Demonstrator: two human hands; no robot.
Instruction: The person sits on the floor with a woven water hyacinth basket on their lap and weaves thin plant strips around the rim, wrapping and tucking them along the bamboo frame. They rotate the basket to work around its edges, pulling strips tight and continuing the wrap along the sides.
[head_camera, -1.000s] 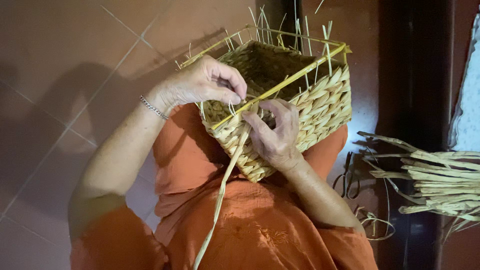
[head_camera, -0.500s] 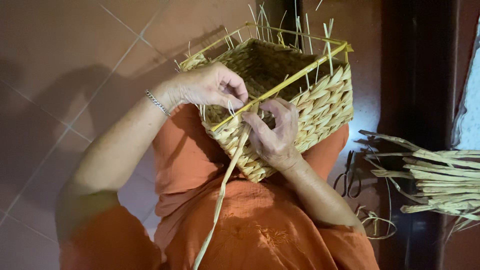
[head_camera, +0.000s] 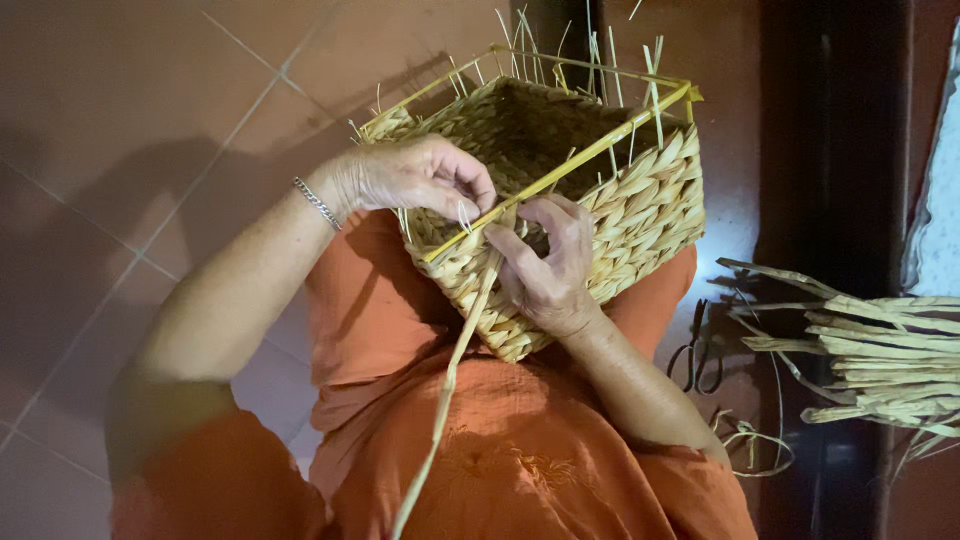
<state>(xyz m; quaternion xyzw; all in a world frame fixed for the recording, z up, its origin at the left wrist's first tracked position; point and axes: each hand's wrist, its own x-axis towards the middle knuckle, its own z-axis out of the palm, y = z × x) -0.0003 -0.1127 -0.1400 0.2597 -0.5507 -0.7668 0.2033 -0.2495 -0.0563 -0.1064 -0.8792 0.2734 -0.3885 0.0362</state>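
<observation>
The right hand (head_camera: 548, 262) pinches a long flat straw strand (head_camera: 450, 385) at the near rim of the woven basket (head_camera: 640, 210), fingers closed on it. Keeping that strand taut and flat against the rim seems the way to a tight weave. The left hand (head_camera: 420, 180) curls shut on the rim beside it. The basket rests on the lap; loose straw bundle (head_camera: 880, 350) lies to its right.

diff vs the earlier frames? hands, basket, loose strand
Little changed. The left hand shifted slightly along the near rim of the rectangular woven straw basket, fingers pinching at the rim. The right hand keeps its grip on the long pale straw strand where it meets the rim. Basket on the lap, straw bundle and scissors stayed put.
</observation>
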